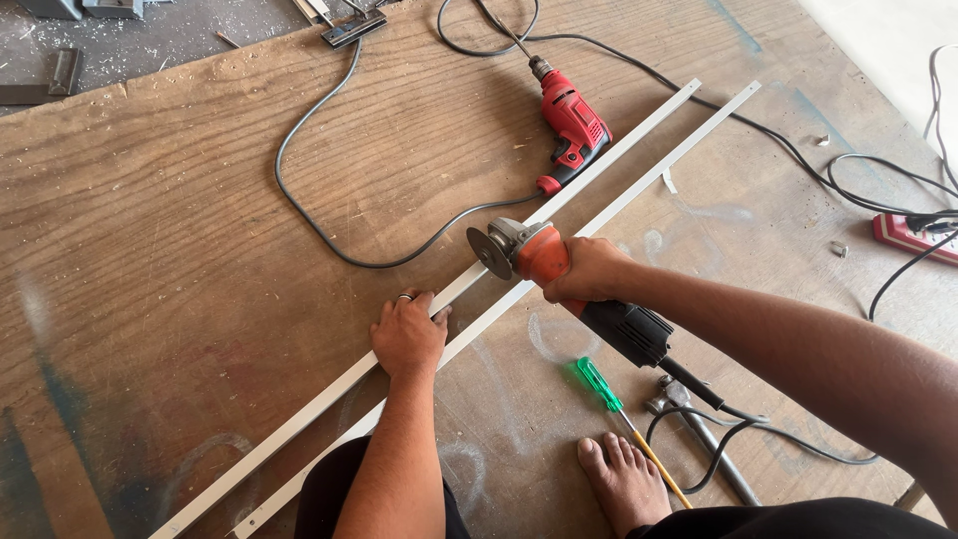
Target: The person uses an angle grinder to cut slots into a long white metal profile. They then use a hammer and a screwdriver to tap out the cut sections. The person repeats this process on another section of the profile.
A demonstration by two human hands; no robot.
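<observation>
The right hand (pixel 591 269) is closed around the body of an orange and black angle grinder (pixel 574 289), holding it with its grey cutting disc (pixel 489 253) at the upper of two long white metal strips (pixel 599 165); whether the disc touches the strip cannot be told. The left hand (pixel 407 332), wearing a ring, lies palm down with fingers spread, pressing that same strip flat just to the left of the disc. It grips nothing.

The two white strips run side by side, close together, diagonally from the lower left to the upper right across a large brown wooden board surface (pixel 180 230). The lower strip (pixel 699 130) passes under the grinder.

A bare foot (pixel 624 479) rests on the board near the bottom edge. Just beside it lie a screwdriver with a green handle and yellow shaft (pixel 609 394) and grey metal pliers (pixel 689 419), with the grinder's black cord (pixel 758 434) looping over them.

Farther off, a red electric drill (pixel 571 128) lies touching the upper strip, its grey cable (pixel 299 190) curving across the board. A red power strip (pixel 913 235) sits at the right edge.
</observation>
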